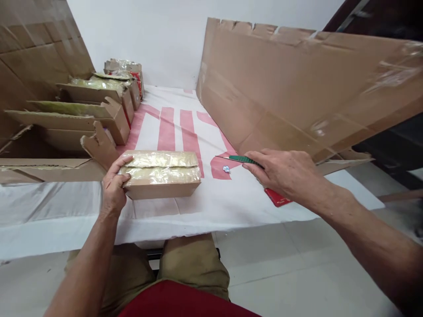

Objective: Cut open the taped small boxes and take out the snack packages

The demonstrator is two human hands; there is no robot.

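Left hand holds a taped box; right hand holds a knife on the table.

The left hand (114, 187) has its grip closed on the left end of the box (161, 175), thumb on top, fingers round the side. The box lies flat on the white cloth (198, 207) of the table, near the front edge, its top flaps sealed with shiny tape. The right hand (286, 176) has its grip closed on a knife (243, 160) with a green handle, the blade pointing left, low over the cloth and well apart from the box. A red piece (277, 199) shows under that hand. Open boxes (99, 114) stand in a row at far left. A large cardboard sheet (297, 83) leans at right.
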